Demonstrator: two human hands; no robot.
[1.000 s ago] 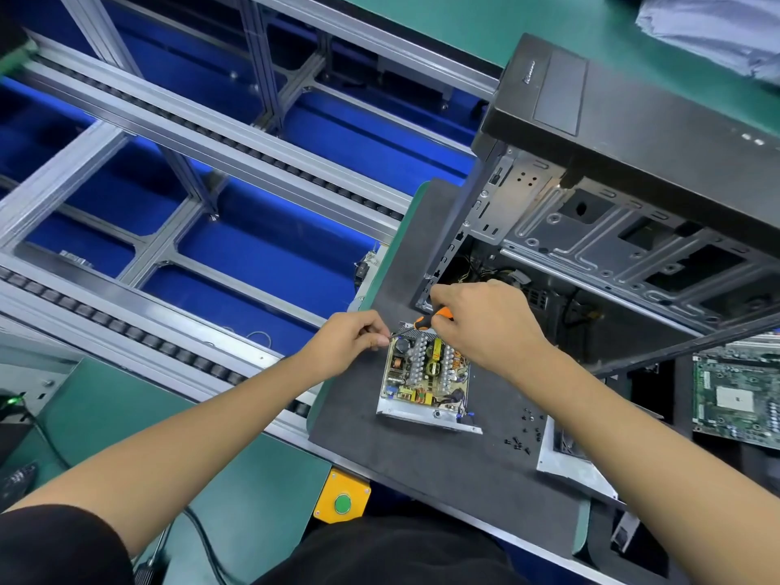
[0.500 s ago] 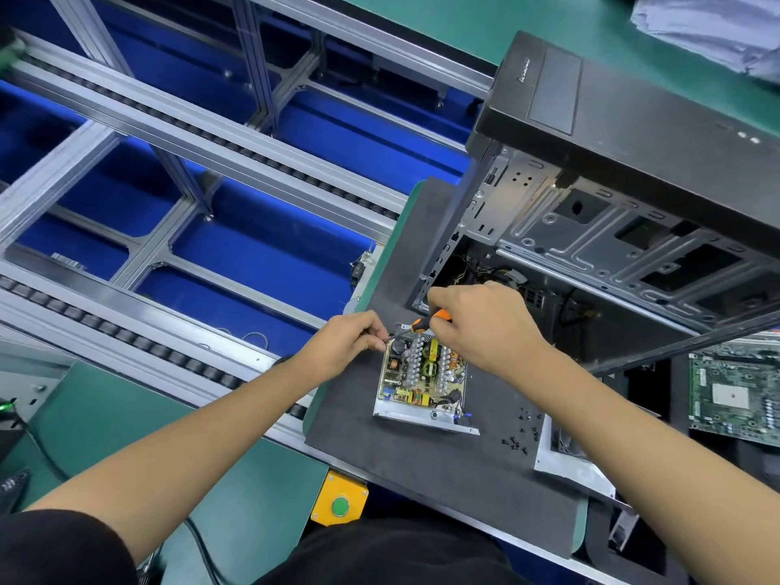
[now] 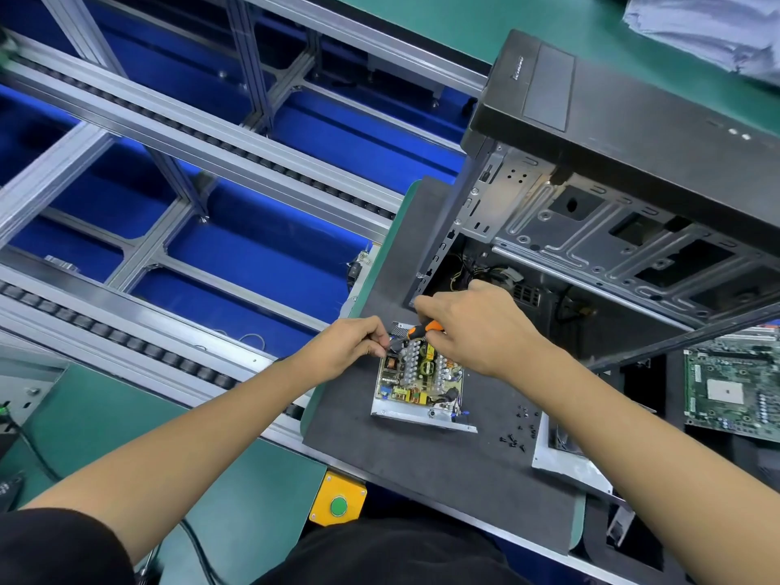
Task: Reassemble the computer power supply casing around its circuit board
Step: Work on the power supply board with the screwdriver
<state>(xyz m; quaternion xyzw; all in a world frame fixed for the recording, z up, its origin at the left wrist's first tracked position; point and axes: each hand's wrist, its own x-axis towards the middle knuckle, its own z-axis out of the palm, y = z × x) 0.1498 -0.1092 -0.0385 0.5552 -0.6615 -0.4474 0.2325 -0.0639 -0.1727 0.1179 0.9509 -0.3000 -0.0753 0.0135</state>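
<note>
At the bottom of the frame a yellow box with a green button (image 3: 337,505) is seen on the edge of the surface (image 3: 422,466), whose top is covered by a dark grey mat. Just above centre, the open power supply (image 3: 418,384) lies on that mat, its circuit board (image 3: 415,375) seated in the silver base tray and left uncovered. To its right, loose black screws (image 3: 518,430) are scattered, and beyond them a silver casing cover (image 3: 565,462) is partly hidden under the right forearm. The left hand (image 3: 344,354) is curled at the board's upper left corner, fingertips pinched on something too small to tell. The right hand (image 3: 472,327) is clamped on an orange-handled screwdriver (image 3: 424,329), whose shaft is angled down and left toward that same corner, so both hands meet at the far edge of the board. Further up the frame, an opened computer tower (image 3: 612,196) stands, with a green motherboard (image 3: 732,390) at right and a conveyor frame (image 3: 190,133) at upper left.
</note>
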